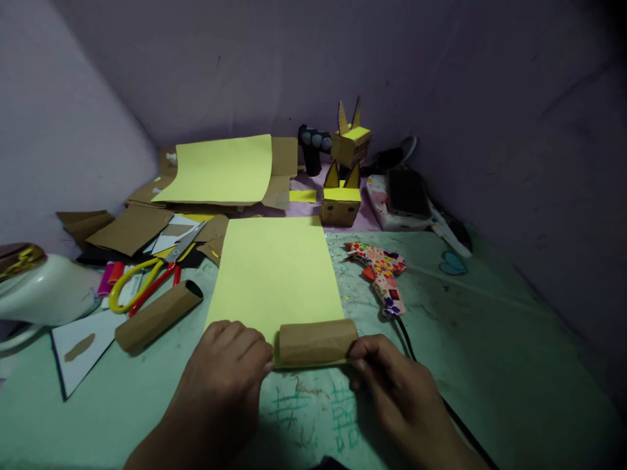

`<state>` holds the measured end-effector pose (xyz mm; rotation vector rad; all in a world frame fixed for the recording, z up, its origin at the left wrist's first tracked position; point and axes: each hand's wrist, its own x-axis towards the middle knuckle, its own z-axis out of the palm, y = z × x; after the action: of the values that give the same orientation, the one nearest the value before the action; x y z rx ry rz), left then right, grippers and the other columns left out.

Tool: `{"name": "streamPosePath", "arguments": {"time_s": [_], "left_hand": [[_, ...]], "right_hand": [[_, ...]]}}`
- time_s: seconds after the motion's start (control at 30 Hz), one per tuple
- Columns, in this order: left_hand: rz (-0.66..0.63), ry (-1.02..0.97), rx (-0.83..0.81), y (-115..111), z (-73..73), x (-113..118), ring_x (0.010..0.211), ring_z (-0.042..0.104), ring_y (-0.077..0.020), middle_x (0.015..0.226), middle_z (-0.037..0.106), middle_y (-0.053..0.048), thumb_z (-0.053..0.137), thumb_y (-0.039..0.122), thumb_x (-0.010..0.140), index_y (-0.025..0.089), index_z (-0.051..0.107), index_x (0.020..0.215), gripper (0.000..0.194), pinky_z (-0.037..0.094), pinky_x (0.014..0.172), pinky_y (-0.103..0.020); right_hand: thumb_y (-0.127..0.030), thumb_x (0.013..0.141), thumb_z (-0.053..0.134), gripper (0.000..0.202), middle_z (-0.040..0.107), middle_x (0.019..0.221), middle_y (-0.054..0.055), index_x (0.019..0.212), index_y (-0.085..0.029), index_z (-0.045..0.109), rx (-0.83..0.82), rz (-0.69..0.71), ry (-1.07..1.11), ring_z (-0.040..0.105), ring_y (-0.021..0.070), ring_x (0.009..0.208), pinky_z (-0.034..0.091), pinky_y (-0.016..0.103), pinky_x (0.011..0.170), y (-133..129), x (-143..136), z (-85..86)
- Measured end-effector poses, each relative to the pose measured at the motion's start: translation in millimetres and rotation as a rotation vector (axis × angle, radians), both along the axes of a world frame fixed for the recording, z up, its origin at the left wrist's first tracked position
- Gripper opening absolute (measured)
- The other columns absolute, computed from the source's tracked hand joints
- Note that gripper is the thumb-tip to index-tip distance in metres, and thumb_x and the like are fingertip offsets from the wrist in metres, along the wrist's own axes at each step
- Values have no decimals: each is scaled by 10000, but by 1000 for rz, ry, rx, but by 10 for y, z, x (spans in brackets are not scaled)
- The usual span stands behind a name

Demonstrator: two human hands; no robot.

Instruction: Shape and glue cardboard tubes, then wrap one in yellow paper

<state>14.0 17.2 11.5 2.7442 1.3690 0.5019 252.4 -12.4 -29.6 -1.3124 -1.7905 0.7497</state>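
A sheet of yellow paper (274, 267) lies on the green tabletop in front of me. Across its near edge rests a brown cardboard tube (318, 342), lying crosswise. My left hand (228, 365) is closed at the sheet's near left corner, its fingers curled over the paper just beside the tube's left end. Thumb and fingers of my right hand (392, 375) pinch at the tube's right end, by the paper's near right corner; the exact contact is partly hidden. To the right of the sheet lies a flower-patterned glue gun (382, 271), its cord running under my right arm.
Left of the sheet are a second cardboard tube (159, 316), yellow-and-red scissors (157, 274), a white triangular piece (85, 346) and cardboard scraps (130, 228). Behind stand two eared cardboard boxes (340, 207), another yellow sheet (220, 170) and a dark phone (407, 192).
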Motion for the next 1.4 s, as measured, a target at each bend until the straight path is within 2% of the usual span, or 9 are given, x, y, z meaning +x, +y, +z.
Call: {"name": "streamPosePath", "arguments": {"time_s": [0.23,0.47,0.63,0.8,0.9,1.03,1.13,1.23,1.4], "left_hand": [[55,239,42,-15,71,-10,554,536,-195,624,607,0,436,77,781,232,560,693,218,311,525,-311],[349,348,-73,-213,77,160,370,476,-141,479,515,36,435,49,698,245,603,724,260,199,393,-243],[464,213,-147,-237,20,262,413,563,-153,544,575,16,391,46,693,228,606,727,284,343,403,-225],[382,-201,-94,-194,-92,213,490,622,-147,628,654,24,404,119,774,240,561,768,198,480,467,-227],[419,-356,-144,-230,-135,204,496,623,-141,642,644,44,498,189,765,239,549,893,147,524,507,-237],[448,-320,-134,-230,-179,213,434,566,-127,599,598,54,591,215,758,215,565,923,166,508,458,-233],[310,-264,-84,-163,-201,178,425,550,-120,568,573,42,580,190,791,210,576,776,25,486,435,-220],[233,-259,-112,-113,-205,141,495,600,-128,609,607,19,559,184,823,207,587,704,124,486,464,-221],[275,-245,-175,-122,-193,145,481,578,-120,568,585,36,562,189,818,211,566,618,201,448,450,-216]], "right_hand": [[-115,905,415,175,565,627,-51,844,-249,510,-48,53,30,535,110,500,416,191,473,29,46,60],[-101,895,408,184,501,601,-77,809,-256,458,-32,50,18,494,94,482,374,176,459,35,54,42],[-115,889,410,168,496,592,-69,799,-248,458,-37,41,12,490,98,472,380,187,458,32,45,39],[-116,890,395,175,501,591,-62,794,-247,461,-57,20,16,495,106,487,389,202,472,27,43,42],[-116,888,400,170,506,599,-56,804,-247,467,-91,15,19,498,113,499,383,210,471,26,47,32],[-128,886,409,156,508,598,-58,801,-251,455,-79,19,25,490,111,487,374,212,463,32,50,23],[-125,892,400,162,506,607,-59,805,-254,444,-92,27,37,491,112,498,380,209,473,38,49,24],[-125,896,394,164,491,620,-60,805,-255,435,-116,35,57,483,112,509,377,209,480,42,50,27],[-146,909,397,149,470,619,-69,819,-254,444,-165,57,73,460,109,508,345,213,478,43,68,40]]}}
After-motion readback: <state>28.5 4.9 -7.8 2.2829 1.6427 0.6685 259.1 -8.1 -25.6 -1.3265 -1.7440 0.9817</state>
